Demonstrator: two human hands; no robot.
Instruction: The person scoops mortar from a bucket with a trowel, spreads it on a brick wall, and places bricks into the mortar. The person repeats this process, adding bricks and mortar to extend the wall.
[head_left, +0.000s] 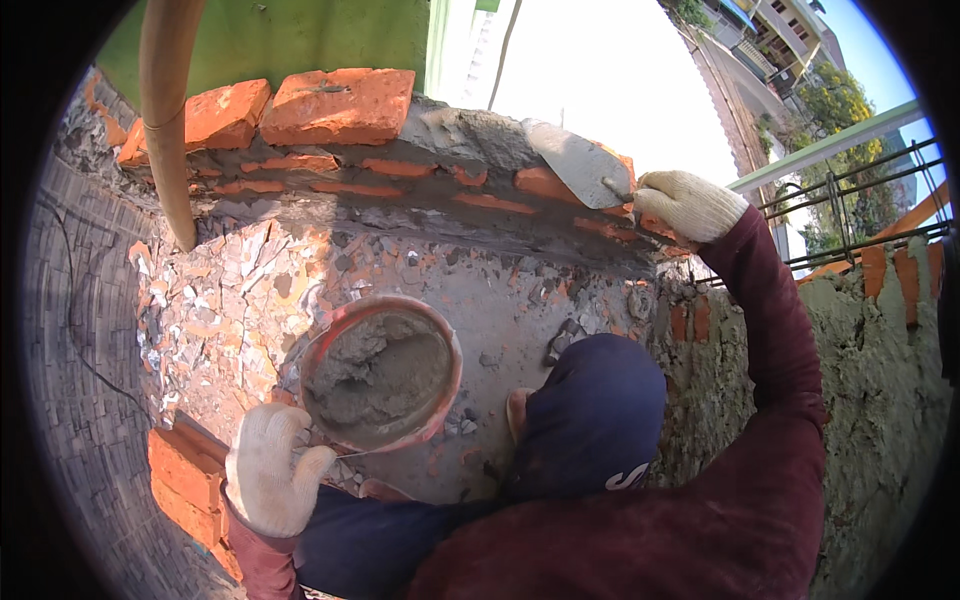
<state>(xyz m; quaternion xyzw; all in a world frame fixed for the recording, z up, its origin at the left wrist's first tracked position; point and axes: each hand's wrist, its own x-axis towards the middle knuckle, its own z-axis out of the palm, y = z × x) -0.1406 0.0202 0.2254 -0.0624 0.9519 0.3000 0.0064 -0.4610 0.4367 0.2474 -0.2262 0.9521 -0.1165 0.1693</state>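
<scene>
My right hand (692, 205), in a cream knitted glove, grips a trowel (575, 165). The trowel's mortar-smeared blade lies over the top of a low brick wall (470, 185), beside a bed of grey mortar (465, 135). My left hand (270, 468), gloved too, is curled at the near left of a reddish bucket (452, 385). A thin wire handle (355, 455) runs from the bucket's rim to the left thumb; the fingers' hold on it is partly hidden. Wet grey mortar (385, 375) fills much of the bucket.
Orange bricks (340, 105) top the wall's left part. More bricks (185, 490) are stacked at lower left. A wooden pole (168, 120) stands before the wall. Rubble (235, 310) covers the floor. Steel rods (850, 205) stick out at right above a rough mortared wall (850, 380).
</scene>
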